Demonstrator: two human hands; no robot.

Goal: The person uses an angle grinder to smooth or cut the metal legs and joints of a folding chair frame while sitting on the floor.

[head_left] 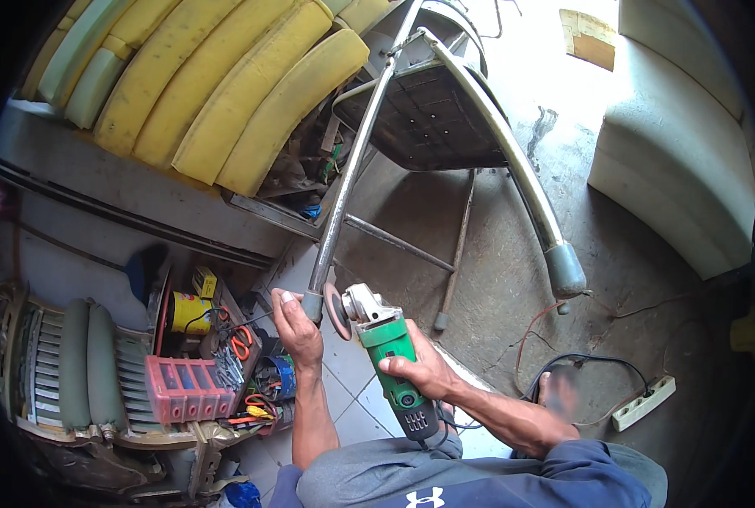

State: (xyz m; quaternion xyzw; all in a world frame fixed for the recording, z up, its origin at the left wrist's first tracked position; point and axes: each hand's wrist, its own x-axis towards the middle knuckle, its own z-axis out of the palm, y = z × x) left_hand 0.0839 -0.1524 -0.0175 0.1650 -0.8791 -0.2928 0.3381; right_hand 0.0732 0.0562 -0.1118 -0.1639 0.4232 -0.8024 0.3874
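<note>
My right hand (421, 371) is wrapped round the green body of an angle grinder (387, 340). Its reddish-brown disc (336, 311) stands edge-on right beside the grey end cap (312, 306) of a metal chair leg (343, 190); whether they touch I cannot tell. The fingers of my left hand (299, 332) grip that capped end from the left, partly hidden behind it. The tubular metal chair lies tipped over, its dark seat underside (432, 114) facing me. Another curved leg ends in a larger grey cap (565, 269) at the right.
Yellow foam pads (250, 93) are stacked at upper left. At lower left are a red clear-fronted drawer box (189, 391), orange-handled scissors (241, 343) and a yellow can (191, 312). A white power strip (644, 403) with cables lies right; a pale upholstered piece (669, 161) stands behind.
</note>
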